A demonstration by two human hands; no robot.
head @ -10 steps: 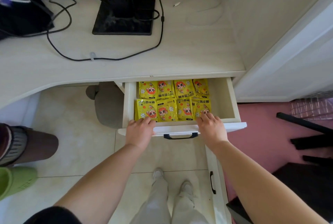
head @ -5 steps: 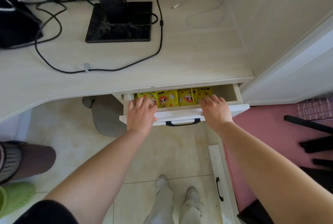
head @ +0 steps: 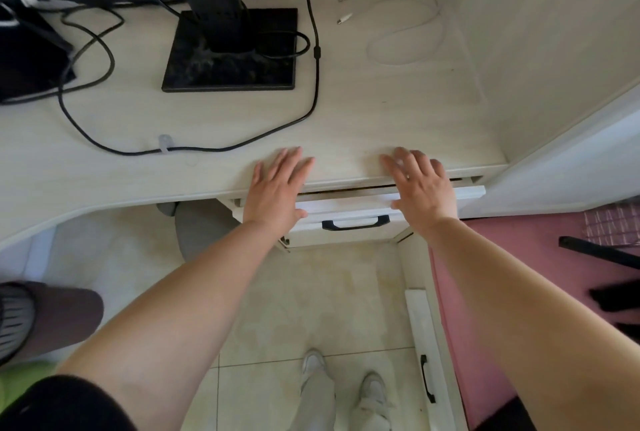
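1. Pressing my palms on the drawer front, with my left hand and right hand flanking its handle so it slides straight.
2. My fingers are straight and grip nothing. The drawer sits almost shut under the bench.

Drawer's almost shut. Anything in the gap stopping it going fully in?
Nothing visible. A thin dark slit shows between drawer front and desk edge; the left hand and right hand reach over the desktop, not into it.
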